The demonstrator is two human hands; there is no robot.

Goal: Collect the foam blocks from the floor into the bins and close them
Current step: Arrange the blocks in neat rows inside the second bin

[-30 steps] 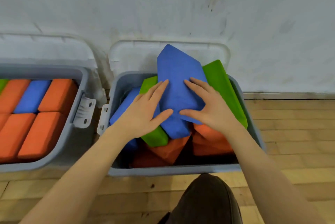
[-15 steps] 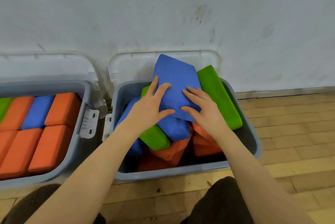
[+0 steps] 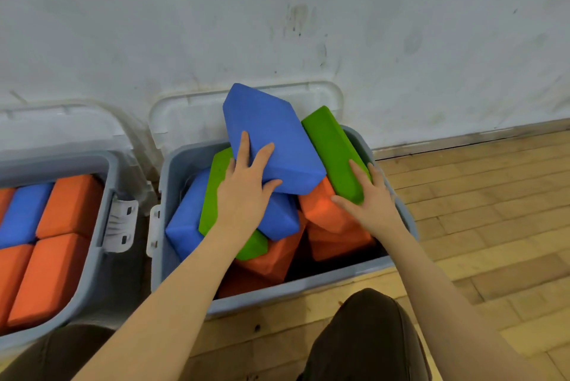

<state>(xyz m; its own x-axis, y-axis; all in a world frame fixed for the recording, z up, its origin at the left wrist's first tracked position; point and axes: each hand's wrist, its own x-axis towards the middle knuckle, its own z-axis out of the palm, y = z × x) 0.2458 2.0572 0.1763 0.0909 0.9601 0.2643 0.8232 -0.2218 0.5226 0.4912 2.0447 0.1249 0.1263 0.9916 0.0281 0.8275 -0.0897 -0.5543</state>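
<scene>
Left bin (image 3: 101, 195): a gray plastic bin at the left edge of the view, only partly in frame. It holds foam blocks packed flat in rows. Five orange faces and one blue block (image 3: 21, 214) are visible. Its translucent lid (image 3: 61, 124) stands open against the white wall (image 3: 277, 10).

Left arm: bare, extended forward from the lower left over the near rim of the right bin (image 3: 308, 288). The left hand (image 3: 246, 192) lies palm down with the fingers spread. The fingers rest on the top face of the large blue block (image 3: 271, 134) and the thumb is hooked round its near lower edge, so the hand grips that block. The block is tilted, with its far end raised above the bin rim.

Right bin contents, counted as visible: three blue blocks, two green blocks, and at least three orange blocks (image 3: 333, 220), piled loosely at mixed angles. The left green block (image 3: 216, 195) lies partly under the left hand. The bin's translucent lid (image 3: 185, 121) stands open against the wall behind.

Right arm: bare, extended forward from the lower right. The right hand (image 3: 370, 201) cups the near end of the right green block (image 3: 333, 146), fingers along its right side and thumb at its lower corner. This block leans on the bin's right wall.

Both bins stand on a wooden floor (image 3: 478, 211).
</scene>
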